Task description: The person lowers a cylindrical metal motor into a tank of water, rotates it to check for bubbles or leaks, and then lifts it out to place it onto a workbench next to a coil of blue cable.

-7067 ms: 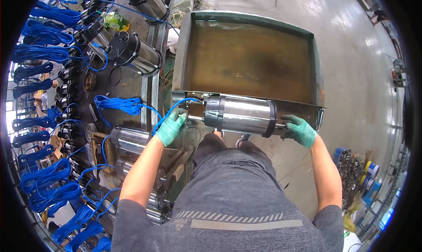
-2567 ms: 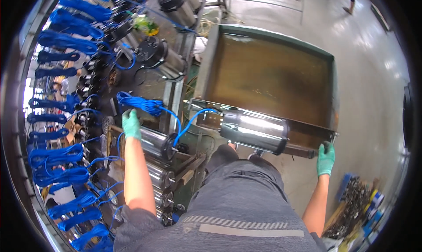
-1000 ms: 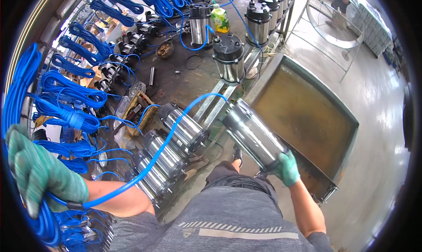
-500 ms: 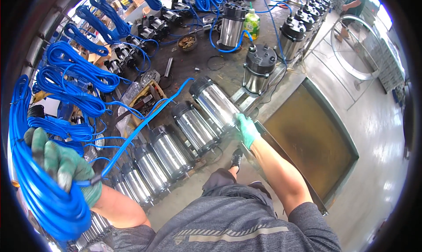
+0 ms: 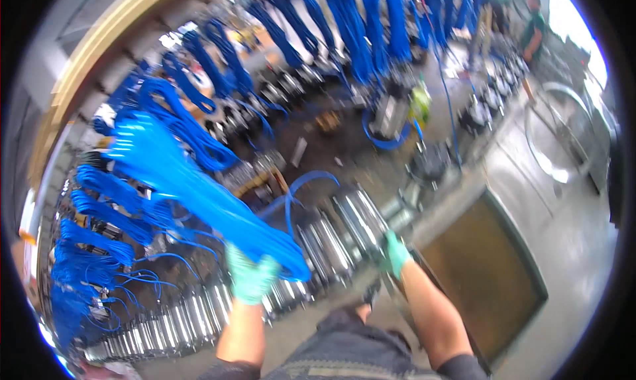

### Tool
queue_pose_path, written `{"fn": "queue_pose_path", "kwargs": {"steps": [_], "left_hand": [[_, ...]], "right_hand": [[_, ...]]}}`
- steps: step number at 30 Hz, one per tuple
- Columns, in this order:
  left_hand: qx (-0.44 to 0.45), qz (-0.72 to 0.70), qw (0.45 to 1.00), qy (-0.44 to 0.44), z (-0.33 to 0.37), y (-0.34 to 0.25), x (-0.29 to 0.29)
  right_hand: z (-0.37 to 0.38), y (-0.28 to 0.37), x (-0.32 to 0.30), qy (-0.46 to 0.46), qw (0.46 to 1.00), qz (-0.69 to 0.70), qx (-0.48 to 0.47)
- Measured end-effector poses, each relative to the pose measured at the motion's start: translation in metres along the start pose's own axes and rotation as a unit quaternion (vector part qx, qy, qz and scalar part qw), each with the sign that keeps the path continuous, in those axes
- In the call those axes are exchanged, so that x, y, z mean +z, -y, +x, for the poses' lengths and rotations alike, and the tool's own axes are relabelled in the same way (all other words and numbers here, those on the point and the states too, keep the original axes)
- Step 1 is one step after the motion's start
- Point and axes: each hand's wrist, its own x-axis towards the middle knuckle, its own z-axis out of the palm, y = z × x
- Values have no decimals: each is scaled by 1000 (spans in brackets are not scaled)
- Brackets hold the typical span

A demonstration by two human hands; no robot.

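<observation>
A long coil of blue cable [image 5: 218, 208] stretches across the left side of the view. My left hand [image 5: 250, 274], in a green glove, is closed around its near end. From the coil a blue lead [image 5: 311, 176] loops towards the far end of a shiny steel pump cylinder [image 5: 360, 214]. My right hand [image 5: 397, 254], gloved in light green, grips that cylinder's near end; motion blur smears the fingers. Beside it lies another steel cylinder [image 5: 324, 244], one of a row along the bench edge.
More blue cable coils [image 5: 354, 35] hang at the back. A green-yellow bottle [image 5: 420, 105] stands by an upright pump [image 5: 391, 118]. To the right lies a brown-bottomed tray [image 5: 480, 267], with a metal ring frame [image 5: 560, 131] beyond. A person [image 5: 532, 32] stands far right.
My left hand has moved right with the cable coil, which now stretches over the bench. The view has shifted, showing more hanging coils. My right hand stays at the cylinder's near end.
</observation>
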Motion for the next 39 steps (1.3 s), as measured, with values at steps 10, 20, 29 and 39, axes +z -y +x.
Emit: {"fn": "queue_pose_path", "kwargs": {"steps": [10, 20, 29, 39], "left_hand": [[61, 255, 965, 24, 57, 35, 25], [138, 492, 852, -114, 189, 8, 10], [155, 413, 893, -87, 174, 31, -22], [220, 503, 821, -158, 149, 3, 37]], "right_hand": [[-60, -5, -61, -65, 907, -339, -241], [-204, -55, -139, -66, 992, -98, -44], [-288, -59, -157, -155, 987, -47, -20], [-294, -101, -199, -182, 982, 21, -52]]}}
